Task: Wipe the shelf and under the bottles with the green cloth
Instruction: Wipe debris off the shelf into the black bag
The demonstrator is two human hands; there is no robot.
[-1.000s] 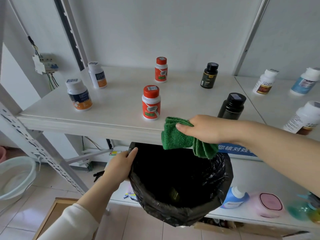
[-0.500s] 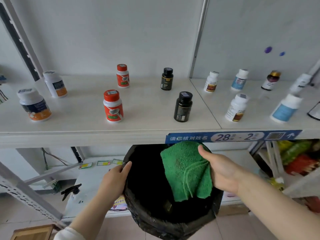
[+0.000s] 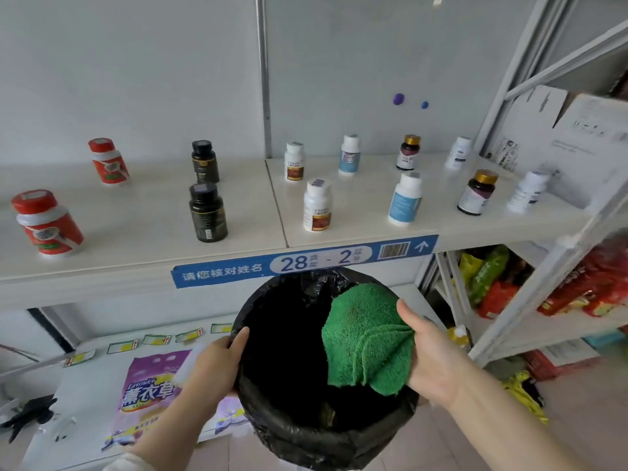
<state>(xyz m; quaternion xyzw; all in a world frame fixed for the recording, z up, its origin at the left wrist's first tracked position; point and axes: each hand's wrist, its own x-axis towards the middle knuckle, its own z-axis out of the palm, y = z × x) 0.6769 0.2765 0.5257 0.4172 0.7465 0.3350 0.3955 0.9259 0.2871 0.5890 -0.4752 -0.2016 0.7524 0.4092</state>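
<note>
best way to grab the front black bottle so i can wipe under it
Probably round the lid and shoulder of the front black bottle, coming down from above at the front of the shelf. It stands upright with bare shelf all round, the lid is narrower than the body, and the rear black bottle stands apart behind it.

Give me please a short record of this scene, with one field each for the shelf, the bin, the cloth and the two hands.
shelf: pale top, blue label strip on its front edge
bottles: twelve in view, all upright, in pairs front and back
bin: lined with a black bag, held below the shelf edge
green cloth: folded, over the bin's mouth, not touching the shelf
left hand: grips the bin's rim
right hand: holds the green cloth, thumb on top
</note>
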